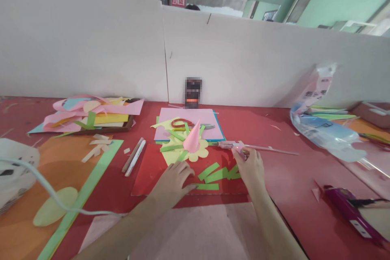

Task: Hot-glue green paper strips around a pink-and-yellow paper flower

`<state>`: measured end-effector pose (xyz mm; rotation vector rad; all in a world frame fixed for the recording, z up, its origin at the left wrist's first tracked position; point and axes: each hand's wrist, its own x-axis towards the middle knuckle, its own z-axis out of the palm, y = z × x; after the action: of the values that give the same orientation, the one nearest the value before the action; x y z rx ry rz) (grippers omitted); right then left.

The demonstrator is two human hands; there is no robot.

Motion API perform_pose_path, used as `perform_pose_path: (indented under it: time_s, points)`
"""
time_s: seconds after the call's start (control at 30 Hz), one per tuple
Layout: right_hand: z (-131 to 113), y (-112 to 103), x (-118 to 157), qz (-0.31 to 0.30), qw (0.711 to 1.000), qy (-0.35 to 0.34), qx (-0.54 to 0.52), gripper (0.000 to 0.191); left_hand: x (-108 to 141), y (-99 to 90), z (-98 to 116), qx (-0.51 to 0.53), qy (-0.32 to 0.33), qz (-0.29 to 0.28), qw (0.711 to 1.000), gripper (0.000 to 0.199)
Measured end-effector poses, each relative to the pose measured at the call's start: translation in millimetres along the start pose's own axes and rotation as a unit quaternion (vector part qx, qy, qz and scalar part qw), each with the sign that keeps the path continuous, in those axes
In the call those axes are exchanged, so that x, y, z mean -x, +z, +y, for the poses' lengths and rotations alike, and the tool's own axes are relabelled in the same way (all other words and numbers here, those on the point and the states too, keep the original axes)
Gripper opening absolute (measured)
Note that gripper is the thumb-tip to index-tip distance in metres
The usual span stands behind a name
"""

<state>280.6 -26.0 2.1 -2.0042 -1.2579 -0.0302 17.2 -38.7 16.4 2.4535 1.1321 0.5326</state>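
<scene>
At a red worktable, we see a person's two bare hands either side of a pink paper cone, which stands point-up on a yellow scalloped paper at the centre. The right hand grasps the handle of a glue gun, its nozzle toward the papers and a clear stick trailing behind. The left hand is loosely curled over a red sheet, apparently holding nothing; we cannot tell whether its thumb touches the nearest of the green strips. Scissors lie just behind the cone. We judge the step in hand to be readying or setting down the gun, between touches of glue. The next move, in our view, calls for a light pinch on a single strip and a nozzle kept clear of the fingertips.
</scene>
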Motion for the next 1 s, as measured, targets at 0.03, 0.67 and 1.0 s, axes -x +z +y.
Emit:
perform_pose_path:
  time_s: [0.03,0.67,1.0]
  points:
    - [-1.6,-0.6,0.5,0.006,1.0,-0.003,0.007,0.04,0.0,-0.6,0.2,0.004,0.001,0.0,1.0,0.024]
    - [-35.4,-2.7,16.9,-0.039,0.987,-0.115,-0.107,0.023,0.0,0.2,7.3,0.186,-0.077,-0.041,0.979,0.005]
    - [-46.1,-1.9,22.4,-0.128,0.976,-0.113,-0.132,0.026,-7.5,0.3,-1.5,0.347,-0.143,0.11,0.921,0.022]
